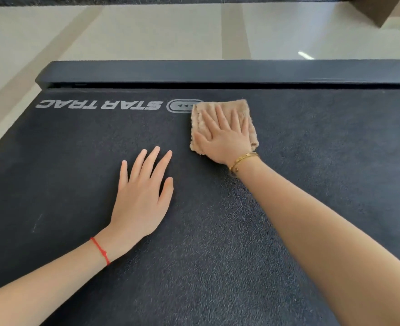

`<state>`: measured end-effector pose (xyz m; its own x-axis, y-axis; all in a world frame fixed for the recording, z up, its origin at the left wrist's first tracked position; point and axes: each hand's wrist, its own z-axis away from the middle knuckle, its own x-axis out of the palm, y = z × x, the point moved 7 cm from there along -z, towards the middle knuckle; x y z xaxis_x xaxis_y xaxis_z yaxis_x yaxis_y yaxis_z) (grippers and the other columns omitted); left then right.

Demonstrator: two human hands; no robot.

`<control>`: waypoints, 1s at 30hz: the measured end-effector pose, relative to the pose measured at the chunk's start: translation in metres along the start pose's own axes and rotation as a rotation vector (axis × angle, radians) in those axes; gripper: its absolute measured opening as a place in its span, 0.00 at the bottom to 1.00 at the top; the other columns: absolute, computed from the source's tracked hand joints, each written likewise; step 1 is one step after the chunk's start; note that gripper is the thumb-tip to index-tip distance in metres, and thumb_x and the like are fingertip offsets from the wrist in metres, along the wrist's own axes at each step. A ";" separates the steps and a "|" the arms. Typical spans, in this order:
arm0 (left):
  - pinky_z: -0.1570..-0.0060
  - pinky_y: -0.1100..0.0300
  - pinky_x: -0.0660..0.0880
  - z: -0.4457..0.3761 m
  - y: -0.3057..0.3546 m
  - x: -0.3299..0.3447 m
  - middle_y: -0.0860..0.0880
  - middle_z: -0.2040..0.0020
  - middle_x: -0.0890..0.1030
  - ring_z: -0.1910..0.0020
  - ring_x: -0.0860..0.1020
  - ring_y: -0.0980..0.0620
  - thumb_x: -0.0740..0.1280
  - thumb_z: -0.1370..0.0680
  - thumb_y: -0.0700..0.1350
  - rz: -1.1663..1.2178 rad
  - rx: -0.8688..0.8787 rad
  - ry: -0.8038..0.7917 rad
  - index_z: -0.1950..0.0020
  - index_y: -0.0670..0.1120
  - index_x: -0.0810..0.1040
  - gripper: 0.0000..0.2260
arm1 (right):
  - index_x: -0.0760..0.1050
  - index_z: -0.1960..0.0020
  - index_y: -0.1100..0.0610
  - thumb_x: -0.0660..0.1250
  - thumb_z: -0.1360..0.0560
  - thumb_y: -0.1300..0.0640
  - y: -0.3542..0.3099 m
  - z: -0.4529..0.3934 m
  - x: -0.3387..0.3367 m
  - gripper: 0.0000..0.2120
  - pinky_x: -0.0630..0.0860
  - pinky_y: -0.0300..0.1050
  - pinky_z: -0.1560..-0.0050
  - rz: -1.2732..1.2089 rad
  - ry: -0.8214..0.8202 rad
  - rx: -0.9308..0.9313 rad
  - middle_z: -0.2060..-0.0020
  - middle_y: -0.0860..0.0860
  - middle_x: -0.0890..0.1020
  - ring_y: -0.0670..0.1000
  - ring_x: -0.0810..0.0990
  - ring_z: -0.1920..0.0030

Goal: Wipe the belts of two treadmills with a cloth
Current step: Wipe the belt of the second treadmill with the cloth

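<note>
A dark textured treadmill belt (pixel 217 243) fills most of the view, with white "STAR TRAC" lettering (pixel 98 104) near its far left end. A folded beige cloth (pixel 227 107) lies on the belt just right of the logo. My right hand (pixel 224 135) presses flat on the cloth, fingers spread and pointing away from me. My left hand (pixel 142 198) rests flat on the bare belt, nearer to me and left of the cloth, holding nothing.
A dark end rail (pixel 217 71) of the treadmill runs across beyond the belt. Behind it is pale glossy tiled floor (pixel 147 31). A dark brown piece of furniture (pixel 378 8) stands at the top right corner.
</note>
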<state>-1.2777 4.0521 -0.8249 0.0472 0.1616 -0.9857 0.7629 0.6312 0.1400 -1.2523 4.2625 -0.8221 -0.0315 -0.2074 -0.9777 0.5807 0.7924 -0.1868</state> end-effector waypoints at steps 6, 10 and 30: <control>0.23 0.40 0.49 -0.006 0.004 0.000 0.53 0.19 0.53 0.20 0.48 0.51 0.41 0.19 0.57 -0.006 -0.014 -0.030 0.19 0.55 0.50 0.27 | 0.40 0.20 0.44 0.44 0.20 0.37 0.069 -0.060 -0.027 0.32 0.33 0.64 0.25 -0.039 -0.023 0.249 0.20 0.49 0.40 0.62 0.36 0.22; 0.23 0.40 0.49 -0.007 0.001 0.003 0.53 0.19 0.52 0.20 0.47 0.52 0.42 0.19 0.56 -0.029 -0.018 -0.029 0.19 0.56 0.49 0.27 | 0.40 0.20 0.44 0.43 0.20 0.37 0.010 -0.081 -0.015 0.31 0.32 0.66 0.27 -0.021 -0.005 0.118 0.20 0.50 0.41 0.64 0.36 0.23; 0.24 0.39 0.48 -0.006 0.000 0.002 0.52 0.19 0.54 0.20 0.49 0.49 0.48 0.18 0.54 0.013 -0.016 0.012 0.19 0.56 0.52 0.25 | 0.42 0.21 0.39 0.45 0.20 0.35 -0.003 0.063 0.004 0.30 0.33 0.61 0.24 -0.017 0.018 -0.023 0.21 0.45 0.39 0.60 0.37 0.22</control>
<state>-1.2813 4.0572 -0.8262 0.0495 0.1787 -0.9827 0.7515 0.6414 0.1545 -1.2027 4.2234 -0.8196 -0.0561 -0.2104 -0.9760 0.5613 0.8018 -0.2052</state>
